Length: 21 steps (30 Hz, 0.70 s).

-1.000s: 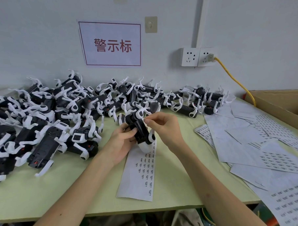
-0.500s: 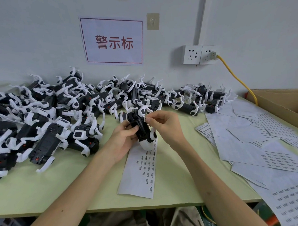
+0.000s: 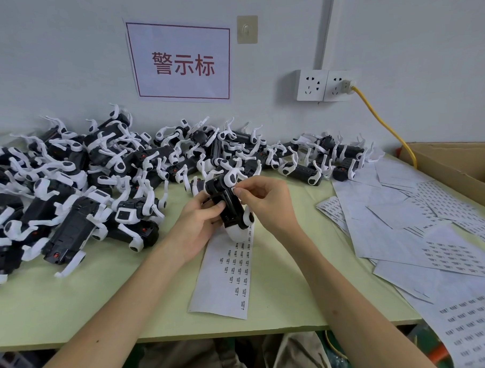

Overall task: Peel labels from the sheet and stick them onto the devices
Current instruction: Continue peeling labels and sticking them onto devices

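The black-and-white device is sitting tilted over the far end of the label sheet, mid-table. The left hand is gripping its body, thumb curling over the side. The right hand is pinching a small label, barely visible, against the device's upper end. The sheet is lying flat on the green table. A pile of devices is spreading across the back and left. Loose sheets are overlapping at right, beside a cardboard box. A wall sign is hanging behind, and a yellow cable is running down from the sockets.

Glossy plastic device; matt paper label sheet; cardboard box.
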Available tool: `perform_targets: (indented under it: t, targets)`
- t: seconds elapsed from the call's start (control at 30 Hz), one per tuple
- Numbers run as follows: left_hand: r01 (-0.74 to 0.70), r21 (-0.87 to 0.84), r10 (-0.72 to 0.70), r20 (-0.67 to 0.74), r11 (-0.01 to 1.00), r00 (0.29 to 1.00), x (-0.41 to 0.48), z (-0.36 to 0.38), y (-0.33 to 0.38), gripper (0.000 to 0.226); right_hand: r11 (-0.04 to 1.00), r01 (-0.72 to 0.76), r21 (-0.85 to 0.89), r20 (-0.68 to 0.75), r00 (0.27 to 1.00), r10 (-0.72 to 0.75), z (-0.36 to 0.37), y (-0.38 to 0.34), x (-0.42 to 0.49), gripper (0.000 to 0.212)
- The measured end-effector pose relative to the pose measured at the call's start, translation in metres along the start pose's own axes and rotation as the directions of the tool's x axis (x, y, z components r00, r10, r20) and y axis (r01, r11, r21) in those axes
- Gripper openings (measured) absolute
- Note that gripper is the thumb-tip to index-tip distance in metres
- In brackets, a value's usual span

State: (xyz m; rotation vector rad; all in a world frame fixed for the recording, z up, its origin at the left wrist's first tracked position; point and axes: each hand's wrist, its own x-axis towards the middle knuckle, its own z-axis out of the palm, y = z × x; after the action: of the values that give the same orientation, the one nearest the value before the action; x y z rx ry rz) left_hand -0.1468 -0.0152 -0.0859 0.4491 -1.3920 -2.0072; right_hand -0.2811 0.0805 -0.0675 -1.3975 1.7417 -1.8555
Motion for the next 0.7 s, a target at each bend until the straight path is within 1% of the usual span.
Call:
perform_targets:
  t: [0.13,0.27,0.4,0.5,0.6,0.7]
  targets:
    - [-0.01,0.006,0.01,-0.003,1.0,1.0,-0.0001,0.0004,-0.0001,0.036,1.0,0.003,-0.002,-0.003,1.0,-0.003,0.0003,-0.0002,0.0003,0.025]
    - [-0.018,0.019,0.018,0.006,1.0,1.0,0.0009,-0.0001,-0.0014,0.032,0.999,-0.018,0.033,0.015,1.0,0.017,-0.0008,-0.0008,0.0002,0.021]
    - [-0.031,0.023,0.03,0.02,0.999,0.999,0.0013,-0.0007,-0.0028,0.034,0.986,-0.099,0.138,0.045,0.995,0.094,-0.0045,-0.0011,0.0014,0.01]
    - [-0.037,0.036,0.036,0.027,0.999,0.999,0.0004,-0.001,-0.0025,0.034,0.953,-0.19,0.234,0.083,0.981,0.175,-0.0068,0.0001,0.0025,0.01]
    - [-0.044,0.038,0.042,0.028,0.998,0.999,0.0003,-0.0008,-0.0032,0.034,0.939,-0.248,0.238,0.097,0.968,0.231,-0.0077,0.0024,0.0034,0.008]
    - [-0.046,0.037,0.045,0.032,0.998,0.998,0.0007,-0.0015,-0.0038,0.033,0.935,-0.271,0.227,0.092,0.962,0.257,-0.008,0.0032,0.0046,0.015]
